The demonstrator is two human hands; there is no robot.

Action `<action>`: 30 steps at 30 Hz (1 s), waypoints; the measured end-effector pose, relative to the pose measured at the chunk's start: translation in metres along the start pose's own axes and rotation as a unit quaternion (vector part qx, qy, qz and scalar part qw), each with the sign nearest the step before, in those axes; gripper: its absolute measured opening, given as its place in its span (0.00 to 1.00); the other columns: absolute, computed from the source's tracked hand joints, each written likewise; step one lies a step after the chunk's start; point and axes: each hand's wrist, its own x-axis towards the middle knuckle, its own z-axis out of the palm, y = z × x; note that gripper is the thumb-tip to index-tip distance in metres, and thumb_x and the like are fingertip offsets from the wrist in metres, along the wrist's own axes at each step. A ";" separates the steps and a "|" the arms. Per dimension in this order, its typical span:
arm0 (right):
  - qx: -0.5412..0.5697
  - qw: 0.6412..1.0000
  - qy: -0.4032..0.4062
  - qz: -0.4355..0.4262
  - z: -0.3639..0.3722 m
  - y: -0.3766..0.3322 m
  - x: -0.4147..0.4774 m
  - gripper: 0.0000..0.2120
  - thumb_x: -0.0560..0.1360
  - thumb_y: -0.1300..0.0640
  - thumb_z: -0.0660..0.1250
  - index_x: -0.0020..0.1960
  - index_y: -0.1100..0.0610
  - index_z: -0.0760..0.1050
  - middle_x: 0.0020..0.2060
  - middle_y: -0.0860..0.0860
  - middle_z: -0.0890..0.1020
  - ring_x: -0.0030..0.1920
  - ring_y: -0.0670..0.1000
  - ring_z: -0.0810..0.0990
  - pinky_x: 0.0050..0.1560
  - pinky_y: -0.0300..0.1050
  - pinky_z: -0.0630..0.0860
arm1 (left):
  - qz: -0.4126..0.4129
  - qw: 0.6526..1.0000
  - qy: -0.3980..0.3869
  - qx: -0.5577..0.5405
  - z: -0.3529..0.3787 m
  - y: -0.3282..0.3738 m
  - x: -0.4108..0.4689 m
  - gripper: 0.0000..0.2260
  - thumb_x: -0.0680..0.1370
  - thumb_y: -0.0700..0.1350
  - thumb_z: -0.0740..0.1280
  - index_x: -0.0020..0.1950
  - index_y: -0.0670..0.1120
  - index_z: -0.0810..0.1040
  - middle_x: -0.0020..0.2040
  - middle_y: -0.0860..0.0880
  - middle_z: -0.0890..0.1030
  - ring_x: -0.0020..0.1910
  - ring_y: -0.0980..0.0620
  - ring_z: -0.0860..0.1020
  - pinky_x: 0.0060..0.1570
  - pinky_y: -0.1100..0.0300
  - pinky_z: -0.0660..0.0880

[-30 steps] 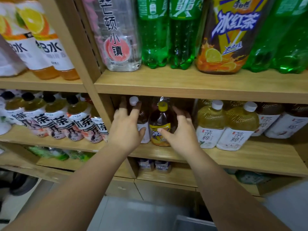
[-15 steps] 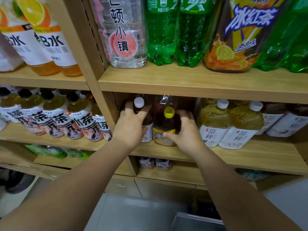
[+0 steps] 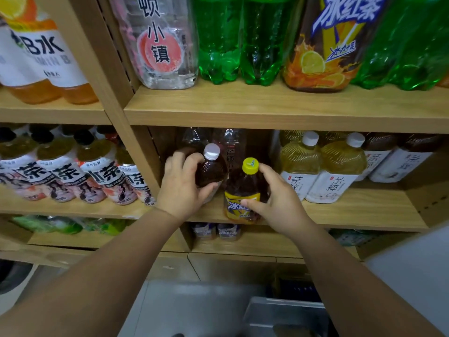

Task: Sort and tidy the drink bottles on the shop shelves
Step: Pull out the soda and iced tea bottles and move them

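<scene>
On the middle wooden shelf (image 3: pixel 352 215), my left hand (image 3: pixel 181 188) grips a dark tea bottle with a white cap (image 3: pixel 211 166). Right beside it, my right hand (image 3: pixel 277 201) holds an iced-tea bottle with a yellow cap and yellow label (image 3: pixel 243 190), thumb across the label. Both bottles stand near the shelf's front edge, the yellow-capped one nearest to it. Behind them are clear bottles (image 3: pixel 229 144) further back in the bay.
Yellow tea bottles with white caps (image 3: pixel 323 171) stand to the right, black-capped tea bottles (image 3: pixel 65 173) in the left bay. Large green soda bottles (image 3: pixel 239 42) and a big iced-tea bottle (image 3: pixel 325 45) fill the shelf above. A grey bin (image 3: pixel 279 317) sits on the floor below.
Both hands closed around the two bottles and drew them forward from the back of the bay toward the shelf's front edge.
</scene>
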 end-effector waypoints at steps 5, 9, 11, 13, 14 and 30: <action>0.004 1.000 -0.010 -0.002 -0.004 0.002 -0.008 0.41 0.72 0.53 0.79 0.78 0.42 0.62 0.72 0.41 0.71 0.71 0.43 0.69 0.72 0.48 0.71 | -0.035 0.998 -0.052 -0.032 0.001 0.003 -0.003 0.34 0.71 0.42 0.78 0.70 0.56 0.63 0.64 0.41 0.68 0.62 0.34 0.75 0.60 0.39 0.77; 0.026 1.000 -0.006 0.003 -0.007 0.009 -0.016 0.41 0.70 0.53 0.81 0.76 0.40 0.64 0.70 0.40 0.74 0.71 0.45 0.72 0.71 0.53 0.74 | -0.061 0.996 -0.044 -0.036 -0.005 0.004 -0.007 0.34 0.72 0.42 0.78 0.69 0.58 0.62 0.66 0.42 0.67 0.62 0.34 0.76 0.57 0.43 0.79; 0.039 0.999 -0.001 0.005 -0.011 0.014 -0.022 0.41 0.69 0.54 0.82 0.76 0.40 0.65 0.69 0.41 0.75 0.71 0.46 0.73 0.70 0.54 0.74 | -0.062 0.996 -0.032 -0.049 -0.007 0.005 -0.016 0.34 0.72 0.42 0.78 0.70 0.57 0.63 0.69 0.42 0.65 0.64 0.36 0.75 0.60 0.45 0.78; 0.037 0.999 0.011 0.005 -0.015 0.018 -0.032 0.41 0.68 0.54 0.82 0.75 0.41 0.67 0.69 0.41 0.75 0.70 0.46 0.74 0.70 0.54 0.74 | -0.058 0.996 -0.020 -0.068 -0.009 0.009 -0.029 0.33 0.71 0.41 0.78 0.70 0.54 0.66 0.71 0.43 0.65 0.66 0.40 0.73 0.62 0.49 0.76; 0.036 0.999 0.019 0.005 -0.018 0.020 -0.038 0.41 0.67 0.54 0.83 0.75 0.42 0.68 0.68 0.42 0.76 0.70 0.46 0.74 0.70 0.53 0.74 | -0.050 0.996 -0.016 -0.078 -0.010 0.011 -0.035 0.33 0.71 0.40 0.78 0.71 0.52 0.66 0.71 0.43 0.66 0.67 0.42 0.73 0.62 0.52 0.75; 0.142 0.971 0.165 0.101 -0.125 0.074 -0.150 0.35 0.68 0.61 0.82 0.69 0.43 0.73 0.59 0.39 0.82 0.57 0.33 0.80 0.56 0.35 0.80 | 0.043 0.965 -0.095 -0.240 0.013 0.164 -0.028 0.35 0.69 0.39 0.80 0.68 0.57 0.66 0.64 0.54 0.70 0.61 0.77 0.66 0.59 0.81 0.62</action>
